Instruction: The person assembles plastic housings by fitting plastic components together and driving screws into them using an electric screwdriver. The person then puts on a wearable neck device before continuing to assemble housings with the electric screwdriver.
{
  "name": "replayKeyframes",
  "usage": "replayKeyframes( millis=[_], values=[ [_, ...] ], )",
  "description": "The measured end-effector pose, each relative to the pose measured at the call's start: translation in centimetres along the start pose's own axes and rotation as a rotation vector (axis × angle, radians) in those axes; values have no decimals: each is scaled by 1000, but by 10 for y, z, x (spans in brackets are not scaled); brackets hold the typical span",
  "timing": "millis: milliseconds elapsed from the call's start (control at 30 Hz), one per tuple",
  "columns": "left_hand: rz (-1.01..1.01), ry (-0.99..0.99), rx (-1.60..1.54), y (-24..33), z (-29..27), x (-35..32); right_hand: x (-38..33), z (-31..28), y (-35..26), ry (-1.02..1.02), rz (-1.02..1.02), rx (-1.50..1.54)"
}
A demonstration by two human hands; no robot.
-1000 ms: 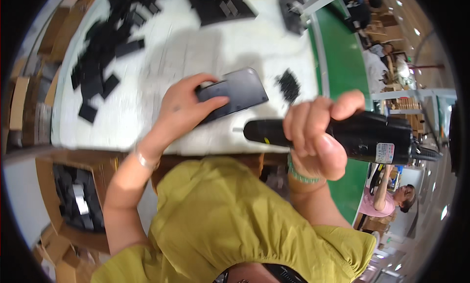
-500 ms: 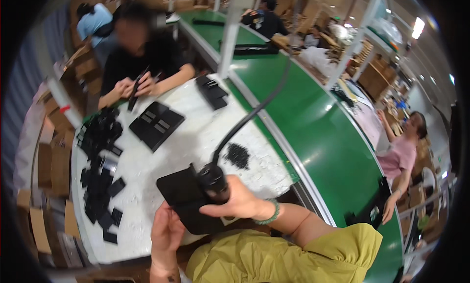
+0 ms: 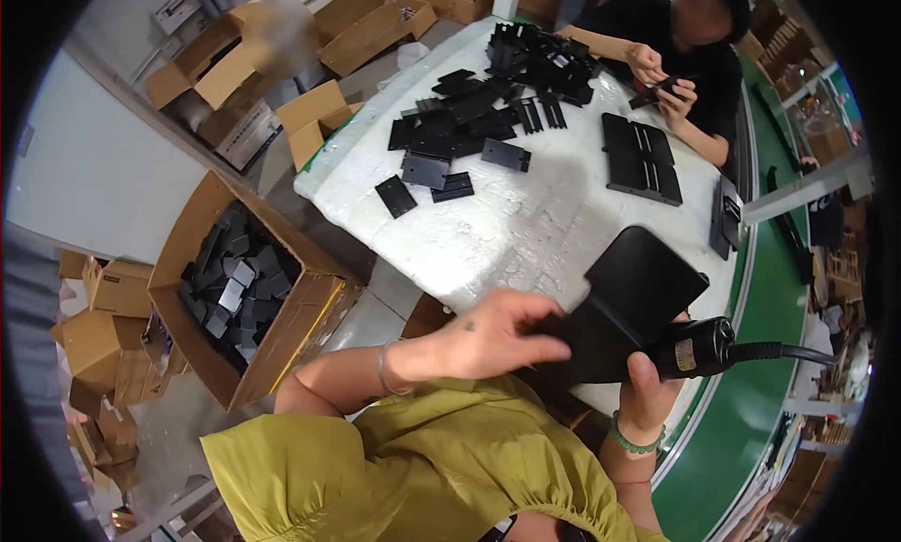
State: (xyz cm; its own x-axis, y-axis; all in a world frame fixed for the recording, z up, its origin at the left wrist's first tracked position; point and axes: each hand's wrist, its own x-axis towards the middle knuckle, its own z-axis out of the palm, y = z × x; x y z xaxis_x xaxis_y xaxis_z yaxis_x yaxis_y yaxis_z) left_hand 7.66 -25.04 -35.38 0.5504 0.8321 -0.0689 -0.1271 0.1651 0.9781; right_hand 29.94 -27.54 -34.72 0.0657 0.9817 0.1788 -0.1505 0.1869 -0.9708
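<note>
My right hand (image 3: 649, 392) is closed around a black corded electric screwdriver (image 3: 690, 349), held sideways with its cable running off to the right. The same hand steadies a black folded panel piece (image 3: 643, 279), tilted above the table's near edge. Part of that grip is hidden behind the piece. At the panel's left edge is my left hand (image 3: 497, 335), its thumb and fingers apart and slightly smeared; nothing shows held in it.
Black plates (image 3: 460, 120) lie piled on the white table (image 3: 422, 246). Flat black panels (image 3: 641, 160) rest by a co-worker, whose hands (image 3: 664, 87) hold a black part. An open carton (image 3: 314, 293) of dark pieces stands left of the table; a green conveyor (image 3: 727, 439) runs at right.
The view has swung left, bringing the carton of pieces into sight. The screwdriver has gone from upright to sideways, and my left hand has come off its grip on the panel.
</note>
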Motion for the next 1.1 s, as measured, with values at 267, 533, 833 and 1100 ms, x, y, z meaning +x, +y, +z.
replayKeyframes(
  millis=[267, 533, 833, 1100],
  values=[
    [308, 1126, 187, -31, -189, -52, 19, -18, -7, 191, -210, -45],
    [373, 1223, 1445, 1, -158, 1, 19, -16, -5, -35, -155, -85],
    [581, 219, 1263, -13, -31, 245, 7, -20, 1, 25, -217, -82],
    [426, 265, 1347, -48, -2, 265, -3, -31, 0, 31, -165, -8]
  ],
)
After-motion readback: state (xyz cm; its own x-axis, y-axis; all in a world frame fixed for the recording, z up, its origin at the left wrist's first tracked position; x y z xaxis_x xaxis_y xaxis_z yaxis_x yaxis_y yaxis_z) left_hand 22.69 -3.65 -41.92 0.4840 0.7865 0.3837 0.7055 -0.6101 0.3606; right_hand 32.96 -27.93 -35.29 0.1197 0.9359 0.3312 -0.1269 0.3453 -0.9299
